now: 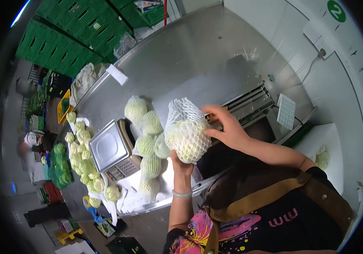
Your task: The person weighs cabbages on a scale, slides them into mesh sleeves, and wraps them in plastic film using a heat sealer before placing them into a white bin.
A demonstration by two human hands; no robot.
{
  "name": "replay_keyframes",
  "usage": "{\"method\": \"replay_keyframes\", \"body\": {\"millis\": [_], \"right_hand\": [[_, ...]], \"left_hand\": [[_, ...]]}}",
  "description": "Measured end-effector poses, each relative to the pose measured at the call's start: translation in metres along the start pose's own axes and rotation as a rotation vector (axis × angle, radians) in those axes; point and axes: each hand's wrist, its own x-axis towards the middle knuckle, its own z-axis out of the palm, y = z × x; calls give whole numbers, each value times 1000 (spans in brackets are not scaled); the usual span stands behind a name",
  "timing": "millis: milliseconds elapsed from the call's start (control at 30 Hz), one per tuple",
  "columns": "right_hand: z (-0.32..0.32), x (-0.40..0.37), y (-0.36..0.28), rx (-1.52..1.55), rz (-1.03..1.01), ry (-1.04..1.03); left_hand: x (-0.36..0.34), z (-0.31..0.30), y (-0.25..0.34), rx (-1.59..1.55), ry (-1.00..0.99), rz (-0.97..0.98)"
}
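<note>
A pale green-white cabbage (188,142) in a white foam net sleeve is raised over the near side of the steel table. My left hand (182,164) grips it from beneath at its lower left, most of the fingers hidden behind it. The loose end of the foam net (184,110) stands up past the top of the cabbage. At its right side is my right hand (229,130), thumb and fingers apart, the tips at the edge of the net. Several netted cabbages (147,144) lie in a cluster just left of the held one.
A weighing scale (113,148) stands left of the netted cabbages. Farther left are bare cabbages (82,154) in a pile. A white keyboard (286,111) is at the right, beside a metal-framed machine (253,106). Green crates (75,31) are stacked behind the steel table (181,55).
</note>
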Motion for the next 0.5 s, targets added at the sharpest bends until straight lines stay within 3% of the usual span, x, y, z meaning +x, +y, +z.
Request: {"method": "replay_keyframes", "body": {"millis": [67, 167, 200, 333, 433, 500], "right_hand": [[-22, 20, -8, -177, -245, 234], [-34, 44, 7, -243, -469, -103], [-35, 48, 6, -287, -553, -21], [-52, 44, -9, -144, -206, -348], [-59, 55, -10, 155, 40, -461], [-61, 69, -5, 306, -50, -239]], "left_hand": [[17, 13, 0, 49, -87, -41], [33, 24, -4, 135, -88, -54], [38, 27, -5, 153, -83, -47], [52, 27, 2, 224, -74, -17], [54, 28, 3, 285, -64, -10], [57, 30, 2, 276, -50, -43]]}}
